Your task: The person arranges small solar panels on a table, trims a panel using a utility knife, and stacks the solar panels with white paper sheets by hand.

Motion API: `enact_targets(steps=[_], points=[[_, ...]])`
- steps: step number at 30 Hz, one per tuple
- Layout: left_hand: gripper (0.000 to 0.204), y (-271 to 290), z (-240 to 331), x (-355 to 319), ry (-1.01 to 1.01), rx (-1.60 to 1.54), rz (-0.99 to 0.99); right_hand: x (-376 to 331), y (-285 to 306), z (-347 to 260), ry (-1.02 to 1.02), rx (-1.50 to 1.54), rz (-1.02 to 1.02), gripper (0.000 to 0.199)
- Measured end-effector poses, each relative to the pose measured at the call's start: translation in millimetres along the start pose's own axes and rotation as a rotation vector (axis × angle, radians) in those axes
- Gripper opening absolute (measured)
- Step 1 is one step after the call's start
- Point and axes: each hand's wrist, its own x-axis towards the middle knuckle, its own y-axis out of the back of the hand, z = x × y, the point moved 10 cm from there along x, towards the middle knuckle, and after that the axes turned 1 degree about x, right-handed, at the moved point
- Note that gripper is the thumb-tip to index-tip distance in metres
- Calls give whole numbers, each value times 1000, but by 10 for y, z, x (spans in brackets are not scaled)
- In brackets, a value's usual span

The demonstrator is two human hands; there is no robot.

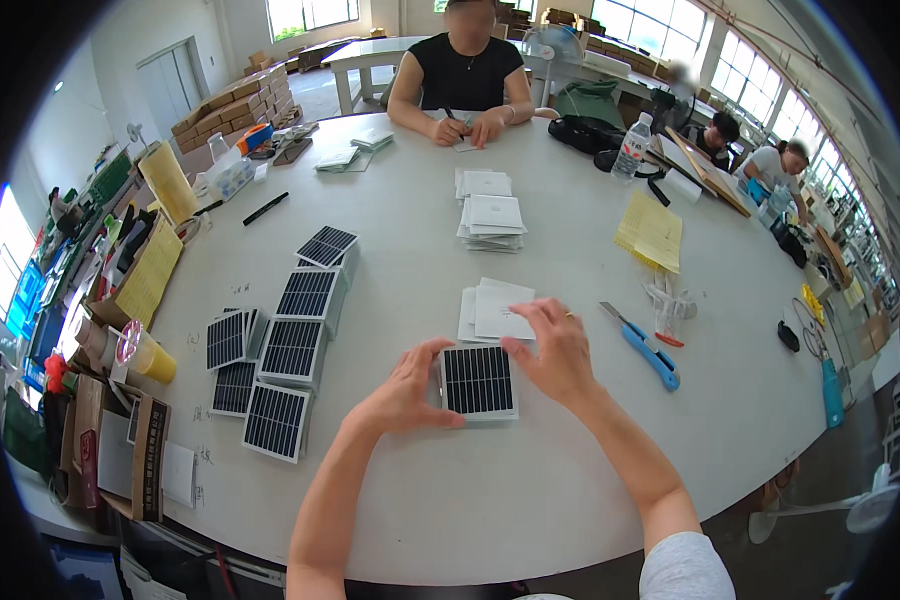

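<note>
A small stack of solar panels (479,383), dark cells with white borders, lies in front of me. My left hand (407,390) cups its left side, fingers along the far left corner and thumb at the near edge. At the far right corner, my right hand (555,350) has its thumb by the stack's edge and its other fingers spread above the table. Just beyond, partly behind my right fingers, lie white square cards (492,308). To the left, several more stacks of solar panels (292,348) stand in an overlapping row.
A blue utility knife (650,352) and clear-handled tool (669,312) lie right, near yellow paper (650,232). White card piles (491,212) stand farther off. Across the table (390,520), a person (465,90) writes. A yellow drink cup (150,358) and cardboard boxes (152,455) line the left edge.
</note>
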Motion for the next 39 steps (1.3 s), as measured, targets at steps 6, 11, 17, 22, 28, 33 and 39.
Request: enact_targets(steps=[6,11,17,22,28,33,39], points=[[113,-7,38,13,-39,-52,21,36,-106,166,-271,719,-228,12],[115,-95,15,26,-75,202,0,117,350,286,-46,474,239,6],[104,-80,47,62,-42,85,-10,26,-97,517,-79,350,16,14],[103,-23,7,19,-9,49,16,22,-225,134,-178,428,-348,20],[42,188,128,73,-75,-512,143,-10,-233,101,-335,837,-361,14],[52,-64,206,54,58,-958,10,-28,-5,-62,-254,956,-248,14],[45,-227,414,-20,-11,-1337,-183,8,168,-58,-210,969,-112,14]])
